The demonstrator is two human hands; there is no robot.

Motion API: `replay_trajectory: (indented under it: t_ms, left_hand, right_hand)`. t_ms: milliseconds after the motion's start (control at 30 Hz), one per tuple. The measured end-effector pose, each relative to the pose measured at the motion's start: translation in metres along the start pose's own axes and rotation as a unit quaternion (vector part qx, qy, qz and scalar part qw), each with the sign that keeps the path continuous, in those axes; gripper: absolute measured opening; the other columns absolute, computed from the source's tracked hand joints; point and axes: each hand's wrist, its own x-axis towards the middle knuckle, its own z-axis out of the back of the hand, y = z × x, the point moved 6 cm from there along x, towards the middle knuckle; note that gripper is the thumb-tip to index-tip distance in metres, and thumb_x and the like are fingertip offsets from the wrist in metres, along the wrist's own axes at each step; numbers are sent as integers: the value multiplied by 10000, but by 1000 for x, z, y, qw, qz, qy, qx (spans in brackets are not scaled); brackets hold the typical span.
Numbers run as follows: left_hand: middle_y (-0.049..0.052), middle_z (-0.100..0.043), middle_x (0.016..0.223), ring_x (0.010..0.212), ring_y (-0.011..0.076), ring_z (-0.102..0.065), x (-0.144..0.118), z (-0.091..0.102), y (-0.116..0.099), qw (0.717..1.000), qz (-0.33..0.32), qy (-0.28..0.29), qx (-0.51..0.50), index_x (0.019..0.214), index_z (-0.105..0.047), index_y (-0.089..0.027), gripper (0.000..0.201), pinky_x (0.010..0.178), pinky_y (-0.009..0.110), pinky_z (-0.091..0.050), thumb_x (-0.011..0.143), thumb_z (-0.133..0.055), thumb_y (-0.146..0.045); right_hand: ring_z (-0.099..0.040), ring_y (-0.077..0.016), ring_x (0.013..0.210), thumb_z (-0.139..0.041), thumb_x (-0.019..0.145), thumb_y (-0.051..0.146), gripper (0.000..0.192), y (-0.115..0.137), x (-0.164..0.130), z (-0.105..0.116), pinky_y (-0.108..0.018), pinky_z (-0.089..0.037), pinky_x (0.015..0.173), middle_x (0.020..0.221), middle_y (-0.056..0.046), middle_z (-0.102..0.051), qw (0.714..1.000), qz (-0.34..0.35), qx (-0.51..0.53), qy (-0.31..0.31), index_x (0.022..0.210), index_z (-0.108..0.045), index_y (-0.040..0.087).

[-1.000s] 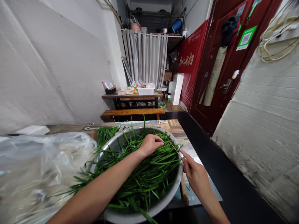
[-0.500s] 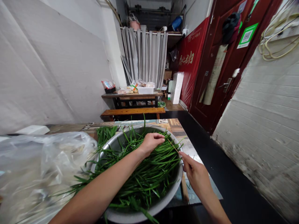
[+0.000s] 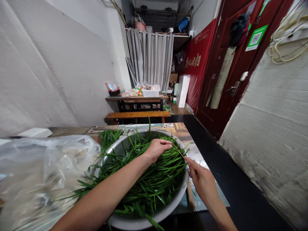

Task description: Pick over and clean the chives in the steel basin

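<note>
Chives [image 3: 149, 179] fill the steel basin [image 3: 173, 205] on my table; my left hand [image 3: 157, 149] has crept forward, fingers pinched on one dry yellowish stalk [image 3: 178, 150]; my right hand [image 3: 202, 179], barely shifted, pinches its near end; sorting continues

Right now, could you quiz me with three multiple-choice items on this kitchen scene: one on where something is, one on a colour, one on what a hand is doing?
1. Where does the clear bag lie?
A. left of the bowl
B. inside the bowl
C. on the bench

2. What colour are the leaves in the bowl?
A. yellow
B. green
C. purple

3. What is the right hand doing?
A. resting flat on the table
B. gripping the bowl's rim
C. pinching one thin pale strand

Answers: 1 A, the bag sits on the table beside the bowl's left side. 2 B, the long leaves are plainly green. 3 C, its fingertips close on the strand, whose other end the left hand holds.
</note>
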Motion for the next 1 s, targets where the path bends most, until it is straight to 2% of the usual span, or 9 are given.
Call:
replay_trajectory:
  t_ms: [267, 400, 567, 700, 833, 1000]
  left_hand:
    - [66, -691, 736, 559, 95, -532, 1, 0, 2, 1000, -15, -6, 7, 807, -714, -107, 271, 539, 216, -399, 565, -723, -229]
    - [71, -698, 762, 594, 114, -567, 1, -1, 4, 1000, -17, -10, 7, 793, -715, -112, 263, 590, 236, -439, 559, -729, -232]
    - [88, -705, 814, 698, 152, -620, -4, -6, 2, 1000, -12, -10, 4, 789, -715, -107, 252, 730, 276, -472, 560, -732, -211]
    - [106, -700, 876, 784, 182, -633, -8, -10, -3, 998, -44, -26, 24, 799, -714, -94, 257, 807, 296, -463, 570, -725, -209]
    - [112, -701, 855, 792, 197, -637, -12, -15, -5, 997, -72, -19, 38, 825, -711, -84, 289, 805, 306, -468, 578, -722, -235]
    - [89, -704, 848, 794, 198, -634, -24, -33, -5, 993, -81, 49, 65, 804, -720, -111, 255, 784, 292, -471, 591, -709, -251]
  right_hand:
    - [-682, -218, 752, -371, 882, 257, 358, -1, -1, -1, -259, -489, 630, 916, -78, -728, 1000, 0, 6, 8, 1100, -645, 182]
    - [-679, -216, 745, -356, 887, 258, 364, 0, -1, -1, -256, -486, 622, 916, -81, -727, 1000, -2, 2, 12, 1099, -644, 191]
    - [-650, -203, 576, -352, 892, 293, 394, 1, 0, 1, -243, -451, 524, 753, -98, -721, 999, -23, -26, 1, 1175, -587, 150]
    - [-603, -192, 498, -343, 894, 286, 445, -1, 0, 0, -242, -413, 485, 633, -59, -668, 999, -45, -25, 2, 1299, -444, 132]
    - [-526, -168, 448, -342, 881, 241, 511, -1, -1, 0, -235, -376, 453, 542, 14, -550, 998, -35, 43, 12, 1368, -301, 95]
    - [-491, -145, 497, -386, 865, 260, 519, 0, 3, 3, -230, -387, 484, 589, 23, -518, 983, -40, 180, 15, 1354, -309, 102]
